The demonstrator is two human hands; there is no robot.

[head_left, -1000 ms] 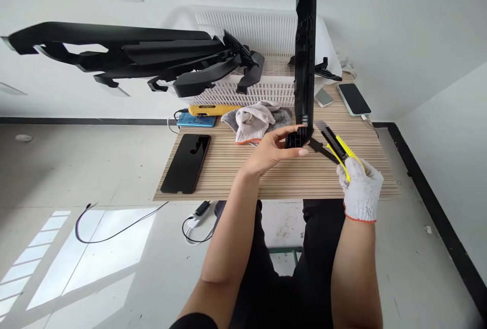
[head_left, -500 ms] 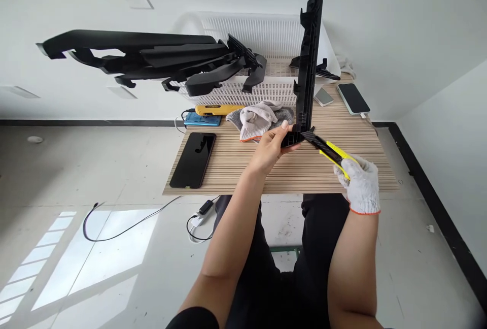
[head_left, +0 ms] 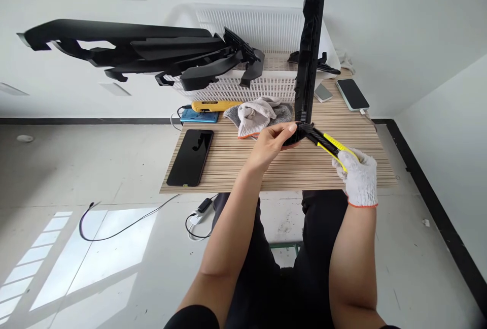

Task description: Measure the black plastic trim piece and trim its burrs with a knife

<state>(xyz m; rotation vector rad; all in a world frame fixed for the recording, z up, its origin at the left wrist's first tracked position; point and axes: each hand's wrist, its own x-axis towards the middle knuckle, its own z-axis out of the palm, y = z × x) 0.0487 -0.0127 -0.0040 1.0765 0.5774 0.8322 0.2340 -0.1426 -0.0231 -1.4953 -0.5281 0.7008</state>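
My bare left hand (head_left: 272, 143) is closed around the lower end of a long black plastic trim piece (head_left: 309, 55), which stands upright above the table. In my gloved right hand (head_left: 357, 174) is a yellow and black utility knife (head_left: 330, 147), pointing up and left. The knife's front end meets the lower corner of the trim piece, close to my left fingertips. Whether the blade touches the plastic is too small to tell. A crumpled white work glove (head_left: 256, 116) lies on a grey cloth just behind my left hand.
A white plastic basket (head_left: 251, 17) at the back holds several black trim pieces (head_left: 152, 52) that jut far out to the left. On the wooden table (head_left: 228, 179) lie a black phone (head_left: 190, 158), a yellow tool (head_left: 215, 106), a blue case (head_left: 198, 117), a grey block (head_left: 323, 93) and a charging phone (head_left: 352, 94).
My left thumb has shifted slightly right toward the corner of the trim piece. The trim piece has turned a little, and the knife has risen slightly with my right hand. The view has tilted slightly.
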